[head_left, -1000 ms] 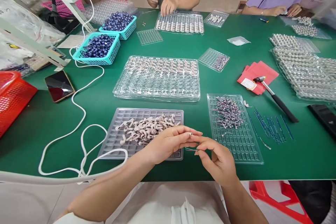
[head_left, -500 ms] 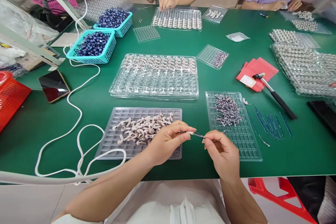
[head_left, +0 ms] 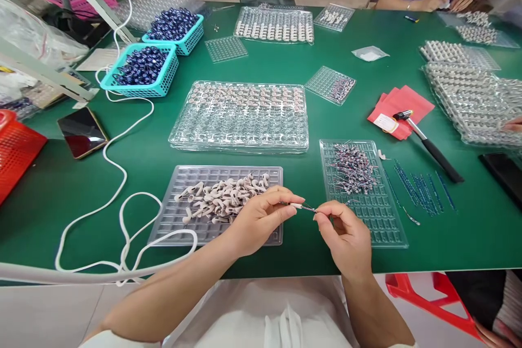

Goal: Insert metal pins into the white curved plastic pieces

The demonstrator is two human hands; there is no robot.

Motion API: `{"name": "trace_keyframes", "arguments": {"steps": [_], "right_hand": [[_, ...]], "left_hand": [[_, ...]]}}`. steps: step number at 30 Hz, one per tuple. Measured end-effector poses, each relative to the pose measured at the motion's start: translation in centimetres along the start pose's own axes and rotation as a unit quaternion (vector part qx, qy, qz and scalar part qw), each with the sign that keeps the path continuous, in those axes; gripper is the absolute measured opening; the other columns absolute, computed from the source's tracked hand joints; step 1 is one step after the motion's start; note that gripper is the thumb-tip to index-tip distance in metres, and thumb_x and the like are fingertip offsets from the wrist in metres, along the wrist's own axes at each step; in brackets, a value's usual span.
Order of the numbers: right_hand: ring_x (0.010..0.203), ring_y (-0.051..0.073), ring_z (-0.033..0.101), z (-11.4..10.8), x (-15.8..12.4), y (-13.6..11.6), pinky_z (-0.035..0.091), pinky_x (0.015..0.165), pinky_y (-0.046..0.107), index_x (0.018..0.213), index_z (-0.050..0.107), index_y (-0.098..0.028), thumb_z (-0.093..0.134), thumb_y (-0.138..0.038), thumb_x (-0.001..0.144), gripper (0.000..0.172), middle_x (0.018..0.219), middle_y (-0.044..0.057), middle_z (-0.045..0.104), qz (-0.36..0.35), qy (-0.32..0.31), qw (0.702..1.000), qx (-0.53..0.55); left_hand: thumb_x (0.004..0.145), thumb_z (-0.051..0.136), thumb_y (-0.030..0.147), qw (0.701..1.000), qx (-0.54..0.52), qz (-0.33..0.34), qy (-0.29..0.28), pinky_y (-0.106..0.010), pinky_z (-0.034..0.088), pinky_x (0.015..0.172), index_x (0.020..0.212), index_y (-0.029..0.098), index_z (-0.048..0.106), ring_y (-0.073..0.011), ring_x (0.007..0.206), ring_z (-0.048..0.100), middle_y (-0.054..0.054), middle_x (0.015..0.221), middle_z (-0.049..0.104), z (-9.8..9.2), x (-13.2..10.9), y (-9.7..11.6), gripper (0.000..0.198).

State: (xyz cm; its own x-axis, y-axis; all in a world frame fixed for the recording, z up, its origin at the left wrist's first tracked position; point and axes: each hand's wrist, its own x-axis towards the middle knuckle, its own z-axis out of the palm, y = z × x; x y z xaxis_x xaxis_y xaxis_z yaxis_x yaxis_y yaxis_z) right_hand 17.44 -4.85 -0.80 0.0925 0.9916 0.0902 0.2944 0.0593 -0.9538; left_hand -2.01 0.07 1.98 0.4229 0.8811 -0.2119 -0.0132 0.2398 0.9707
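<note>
Pinched between the fingers of my left hand (head_left: pixel 261 220) is a small white earphone stem piece (head_left: pixel 297 205). A thin dark wired part (head_left: pixel 309 209) runs from its open end to my right hand (head_left: pixel 345 234), whose thumb and forefinger grip the far end. Under and beside my left hand lies a grey tray (head_left: pixel 171 228) with a heap of white earphone shells (head_left: pixel 224 196). To the right of my hands, a clear tray (head_left: pixel 383 228) bears a pile of small wired components (head_left: pixel 353 168).
Beyond my hands lies a stack of clear trays (head_left: pixel 240 125). Red packets (head_left: pixel 420 103), a hammer (head_left: pixel 434 152) and blue strips (head_left: pixel 420 190) are at the right. A white cable (head_left: pixel 122 174), phone (head_left: pixel 82 131) and blue baskets (head_left: pixel 165 84) are at the left. Two people sit opposite.
My hands and the parts in them have barely moved. Across the table, a person's hands have lifted off the filled tray and come together around a small piece.
</note>
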Motion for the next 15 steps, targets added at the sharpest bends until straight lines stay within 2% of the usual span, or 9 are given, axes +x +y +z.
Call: {"name": "trace_keyframes", "arguments": {"steps": [9, 15], "right_hand": [[0.066, 0.012, 0.057, -0.04, 0.06, -0.07, 0.046, 0.055, 0.024, 0.086, 0.063, -0.023, 0.061, -0.02, 0.089, 0.005, 0.08, 0.0, 0.064, -0.015, 0.02, 1.0, 0.003], [0.059, 0.011, 0.056, 0.02, 0.06, -0.46, 0.044, 0.049, 0.022, 0.082, 0.063, -0.022, 0.062, -0.023, 0.088, 0.006, 0.077, 0.0, 0.064, 0.0, 0.044, 0.999, 0.006]], "left_hand": [[0.089, 0.062, 0.021, 1.0, 0.005, -0.002, 0.011, -0.026, 0.045, 0.075, 0.097, 0.018, 0.067, -0.0147, 0.085, 0.055, -0.004, 0.096, 0.058, 0.07, 0.07, 0.02, 0.01], [0.09, 0.061, 0.022, 1.0, 0.003, -0.003, 0.011, -0.026, 0.044, 0.075, 0.096, 0.017, 0.066, -0.0143, 0.084, 0.054, -0.003, 0.093, 0.059, 0.01, 0.13, -0.06, 0.008]]}}
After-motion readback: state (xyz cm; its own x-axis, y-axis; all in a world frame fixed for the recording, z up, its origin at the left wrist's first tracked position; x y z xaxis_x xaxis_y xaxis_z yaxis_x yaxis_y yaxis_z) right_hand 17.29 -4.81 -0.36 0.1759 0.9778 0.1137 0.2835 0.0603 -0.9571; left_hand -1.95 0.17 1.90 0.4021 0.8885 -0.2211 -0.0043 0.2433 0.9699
